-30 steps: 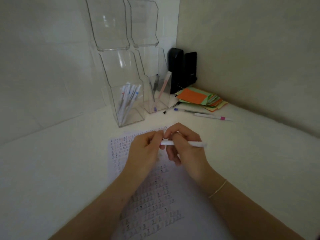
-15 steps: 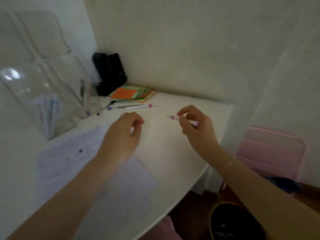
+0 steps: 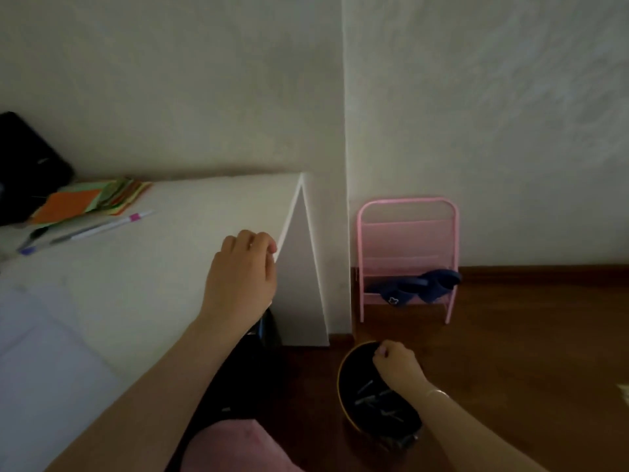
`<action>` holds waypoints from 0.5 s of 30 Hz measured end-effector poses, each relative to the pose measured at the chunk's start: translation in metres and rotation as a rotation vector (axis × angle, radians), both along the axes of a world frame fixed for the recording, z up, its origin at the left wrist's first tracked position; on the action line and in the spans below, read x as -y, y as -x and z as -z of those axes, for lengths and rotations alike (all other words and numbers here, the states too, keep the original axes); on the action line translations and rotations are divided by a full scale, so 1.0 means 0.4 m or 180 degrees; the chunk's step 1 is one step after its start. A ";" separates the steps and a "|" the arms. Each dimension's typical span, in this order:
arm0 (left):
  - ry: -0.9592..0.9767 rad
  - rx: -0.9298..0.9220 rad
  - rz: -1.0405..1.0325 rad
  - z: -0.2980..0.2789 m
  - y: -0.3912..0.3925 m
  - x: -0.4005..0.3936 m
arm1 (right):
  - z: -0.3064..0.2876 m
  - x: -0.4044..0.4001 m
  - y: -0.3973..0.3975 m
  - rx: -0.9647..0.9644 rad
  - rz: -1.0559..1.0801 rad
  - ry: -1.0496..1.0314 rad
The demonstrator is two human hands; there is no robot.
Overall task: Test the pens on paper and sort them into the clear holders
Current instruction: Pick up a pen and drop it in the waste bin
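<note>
We note a smooth matt white desk [image 3: 190, 212], a glossy dark wooden floor [image 3: 531, 335], a pink painted metal rack [image 3: 406, 202], coloured paper sheets [image 3: 85, 202] and rough plastered wall [image 3: 493, 97].

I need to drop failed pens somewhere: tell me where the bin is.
In the head view the black bin stands on the wooden floor at lower right, beyond the desk's edge, directly under the right hand.

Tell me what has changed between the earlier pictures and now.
The right hand carried the pen off the desk and down over the black bin on the floor; whether it still holds the pen cannot be told. The left hand moved to the desk edge. The two loose pens and coloured paper stayed put.
</note>
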State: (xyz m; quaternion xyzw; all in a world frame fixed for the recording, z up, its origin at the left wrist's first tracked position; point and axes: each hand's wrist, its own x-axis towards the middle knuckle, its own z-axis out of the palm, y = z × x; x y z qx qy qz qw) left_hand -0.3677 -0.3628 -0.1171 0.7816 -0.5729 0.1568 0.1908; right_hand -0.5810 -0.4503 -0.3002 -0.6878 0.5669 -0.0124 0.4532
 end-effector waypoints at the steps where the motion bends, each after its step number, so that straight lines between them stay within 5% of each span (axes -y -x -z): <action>1: -0.0012 0.0062 -0.0002 0.002 0.001 -0.001 | 0.013 0.001 0.004 -0.0106 -0.0017 -0.0095; 11: -0.0008 0.0055 -0.0094 0.009 0.005 -0.001 | -0.168 0.133 -0.107 0.0728 0.0460 0.0847; 15: -0.0362 -0.0791 -0.0069 -0.030 -0.011 -0.002 | -0.379 0.149 -0.231 0.1695 0.0598 0.1692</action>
